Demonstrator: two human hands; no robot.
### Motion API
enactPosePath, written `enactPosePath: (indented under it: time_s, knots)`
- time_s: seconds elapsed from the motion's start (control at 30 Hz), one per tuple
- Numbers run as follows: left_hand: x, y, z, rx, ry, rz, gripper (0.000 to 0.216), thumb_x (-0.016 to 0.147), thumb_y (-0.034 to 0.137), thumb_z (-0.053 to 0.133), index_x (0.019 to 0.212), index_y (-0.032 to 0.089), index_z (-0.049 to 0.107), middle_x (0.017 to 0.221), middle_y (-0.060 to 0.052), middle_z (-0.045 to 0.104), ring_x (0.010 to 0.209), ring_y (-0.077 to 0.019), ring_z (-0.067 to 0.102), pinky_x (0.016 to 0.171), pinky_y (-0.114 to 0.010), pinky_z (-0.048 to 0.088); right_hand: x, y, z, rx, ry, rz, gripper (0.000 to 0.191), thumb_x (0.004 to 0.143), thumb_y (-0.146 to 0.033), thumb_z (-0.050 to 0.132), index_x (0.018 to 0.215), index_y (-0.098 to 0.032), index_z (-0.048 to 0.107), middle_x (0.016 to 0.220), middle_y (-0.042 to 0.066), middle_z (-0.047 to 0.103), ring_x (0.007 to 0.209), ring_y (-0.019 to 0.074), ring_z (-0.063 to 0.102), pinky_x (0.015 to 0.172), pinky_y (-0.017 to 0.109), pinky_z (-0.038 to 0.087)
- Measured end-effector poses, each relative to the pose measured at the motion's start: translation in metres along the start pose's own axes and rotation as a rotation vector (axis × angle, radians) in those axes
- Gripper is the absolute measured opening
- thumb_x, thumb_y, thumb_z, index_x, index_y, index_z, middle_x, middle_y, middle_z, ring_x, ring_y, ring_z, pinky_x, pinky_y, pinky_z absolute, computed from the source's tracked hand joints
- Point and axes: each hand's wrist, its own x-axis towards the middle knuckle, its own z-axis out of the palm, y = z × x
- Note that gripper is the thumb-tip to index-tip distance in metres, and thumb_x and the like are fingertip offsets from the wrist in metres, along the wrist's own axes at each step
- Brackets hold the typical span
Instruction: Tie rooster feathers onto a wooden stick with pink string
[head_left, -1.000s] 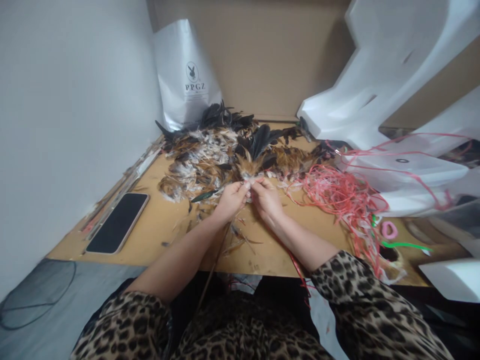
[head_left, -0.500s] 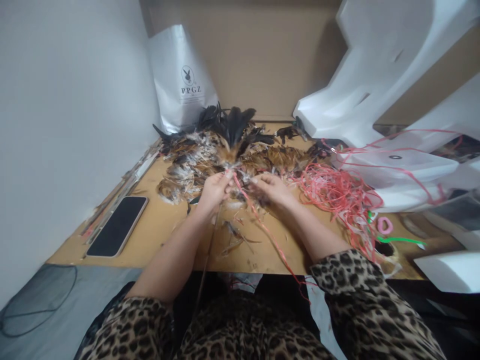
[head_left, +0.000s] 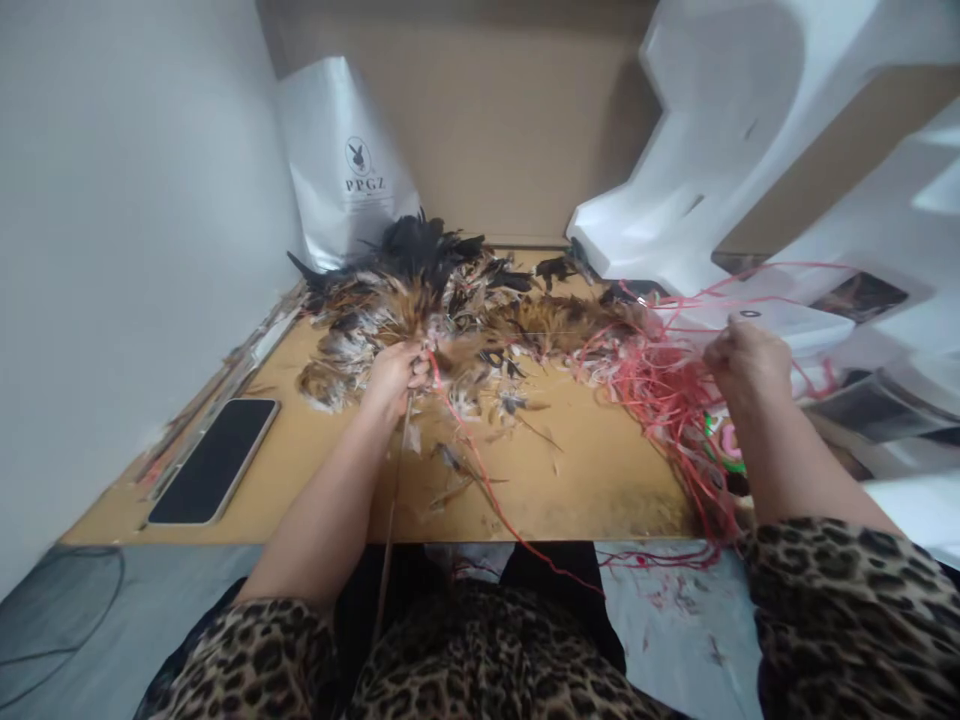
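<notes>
Left hand [head_left: 396,374] is gripping a feather bundle [head_left: 409,300] at the near edge of the feather pile [head_left: 540,320], a red string [head_left: 480,470] trailing from it. Right hand [head_left: 746,358] is closing on strands of the string tangle [head_left: 660,385], well apart.

The white bag [head_left: 341,165] standing at about eleven o'clock, behind the feathers, carries the letters "PPGZ" beneath a round rabbit-head emblem; smaller print below them is too fine to read.
</notes>
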Motion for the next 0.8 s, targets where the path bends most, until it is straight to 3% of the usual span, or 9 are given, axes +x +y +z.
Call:
enactPosePath:
  time_s: [0.17,0.37,0.43,0.53,0.57,0.63,0.7,0.8]
  knots:
    - [0.011,0.012,-0.018,-0.136,0.095,0.041,0.011,0.063,0.003,0.052,0.06,0.012,0.046,0.051,0.003,0.044,0.036,-0.0003,0.03,0.03,-0.011,0.014,-0.001,0.002,0.006,-0.035,0.133,0.027,0.034,0.08,-0.007,0.05,0.053,-0.02,0.035,0.044,-0.008,0.032,0.038,0.0057,0.024,0.044,0.027,0.017]
    - [0.019,0.024,-0.037,-0.207,0.142,0.075,0.012,0.064,0.002,0.051,0.064,0.013,0.046,0.051,0.005,0.043,0.035,-0.0004,0.03,0.03,-0.01,0.014,-0.011,-0.007,0.002,-0.138,0.203,0.068,0.033,0.083,-0.009,0.047,0.055,-0.021,0.033,0.046,-0.008,0.032,0.04,0.0057,0.028,0.047,0.027,0.026]
    - [0.019,0.025,-0.036,-0.193,0.132,0.111,0.012,0.064,0.002,0.052,0.065,0.013,0.046,0.052,0.004,0.044,0.035,-0.0004,0.03,0.03,-0.01,0.014,-0.014,-0.015,-0.003,-0.351,0.066,0.147,0.028,0.084,-0.016,0.05,0.058,-0.019,0.041,0.047,-0.005,0.04,0.042,0.0072,0.037,0.051,0.028,0.032]
    - [0.014,0.025,-0.028,-0.157,0.098,0.13,0.012,0.065,0.004,0.054,0.063,0.013,0.046,0.053,0.004,0.045,0.035,-0.0001,0.03,0.031,-0.011,0.014,-0.027,-0.04,0.001,-0.919,-0.346,0.291,0.012,0.078,-0.025,0.063,0.07,-0.015,0.06,0.055,0.003,0.058,0.051,0.0133,0.053,0.058,0.031,0.036]
    - [0.011,0.025,-0.025,-0.145,0.08,0.118,0.012,0.065,0.005,0.055,0.064,0.013,0.046,0.053,0.004,0.045,0.035,0.0,0.03,0.031,-0.011,0.014,-0.035,-0.051,0.008,-1.092,-0.445,0.273,0.009,0.075,-0.024,0.066,0.075,-0.015,0.065,0.057,0.004,0.061,0.054,0.0149,0.055,0.059,0.032,0.036]
    - [0.005,0.025,-0.017,-0.123,0.029,0.1,0.01,0.067,0.008,0.058,0.067,0.012,0.049,0.054,0.004,0.045,0.036,0.0001,0.03,0.031,-0.011,0.014,-0.056,-0.074,0.029,-1.254,-0.492,0.087,0.016,0.072,-0.025,0.07,0.086,-0.018,0.069,0.053,0.003,0.06,0.057,0.0165,0.057,0.062,0.031,0.036]
    - [-0.001,0.025,-0.01,-0.104,-0.02,0.099,0.009,0.068,0.012,0.061,0.071,0.012,0.052,0.055,0.004,0.045,0.037,0.0,0.03,0.032,-0.011,0.013,-0.083,-0.094,0.06,-1.092,-0.508,-0.064,0.023,0.075,-0.03,0.067,0.095,-0.017,0.069,0.054,0.002,0.06,0.055,0.0148,0.056,0.058,0.029,0.037]
    - [-0.007,0.024,-0.004,-0.091,-0.062,0.106,0.015,0.068,0.018,0.065,0.072,0.013,0.052,0.056,0.004,0.045,0.037,0.0001,0.03,0.032,-0.011,0.013,-0.12,-0.102,0.114,-0.669,-0.702,-0.035,0.034,0.076,-0.037,0.066,0.103,-0.015,0.066,0.059,0.001,0.059,0.046,0.0096,0.049,0.048,0.024,0.036]
